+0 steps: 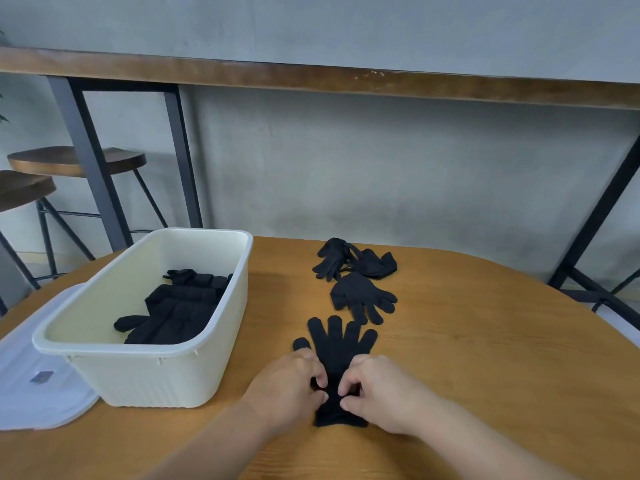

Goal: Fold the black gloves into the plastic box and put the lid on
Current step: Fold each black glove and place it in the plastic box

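A black glove lies flat on the wooden table, fingers pointing away from me. My left hand pinches its cuff end from the left, and my right hand pinches it from the right. Behind it lies a second black glove, and farther back a small heap of black gloves. To the left stands the cream plastic box, with several folded black gloves inside. The translucent lid lies flat on the table, partly under the box's left side.
The round wooden table has bare surface to the right of the gloves. Beyond it are two wooden stools at the left, a long wooden counter on black metal legs, and a grey wall.
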Demonstrator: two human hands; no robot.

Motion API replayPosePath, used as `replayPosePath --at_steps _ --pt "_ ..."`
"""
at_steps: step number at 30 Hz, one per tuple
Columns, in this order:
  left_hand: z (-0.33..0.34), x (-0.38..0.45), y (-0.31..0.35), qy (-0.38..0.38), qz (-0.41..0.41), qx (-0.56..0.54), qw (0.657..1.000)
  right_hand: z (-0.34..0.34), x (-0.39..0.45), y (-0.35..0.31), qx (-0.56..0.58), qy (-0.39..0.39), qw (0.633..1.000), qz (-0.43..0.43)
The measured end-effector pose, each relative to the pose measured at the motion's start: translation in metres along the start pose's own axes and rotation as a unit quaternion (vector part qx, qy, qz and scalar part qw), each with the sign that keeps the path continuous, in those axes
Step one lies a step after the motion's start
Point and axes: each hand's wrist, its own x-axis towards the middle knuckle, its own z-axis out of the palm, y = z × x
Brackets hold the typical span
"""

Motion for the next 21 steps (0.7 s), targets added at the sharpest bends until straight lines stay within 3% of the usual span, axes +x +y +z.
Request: replayPosePath --at_steps 4,7,13,19,21 --pt "-0.011 0.020 0.006 0.020 -0.040 -0.006 0.999 -0.019 0.016 0.008 0.064 0.043 0.997 0.021" --pt "-0.021 0.054 0.011 0.057 -0.127 -0.066 0.988 -0.038 0.040 0.023 0.096 0.120 0.985 0.073" --pt "-0.030 0.155 -0.012 0.081 -0.317 -0.282 0.902 -0.069 0.105 0.067 0.135 0.204 0.956 0.160" --pt "-0.020 0.212 -0.019 -0.008 -0.388 -0.352 0.852 -0.076 0.169 0.092 0.121 0.159 0.959 0.203" --pt "-0.020 0.218 -0.016 -0.040 -0.387 -0.350 0.852 -0.075 0.179 0.093 0.148 0.141 0.955 0.214"
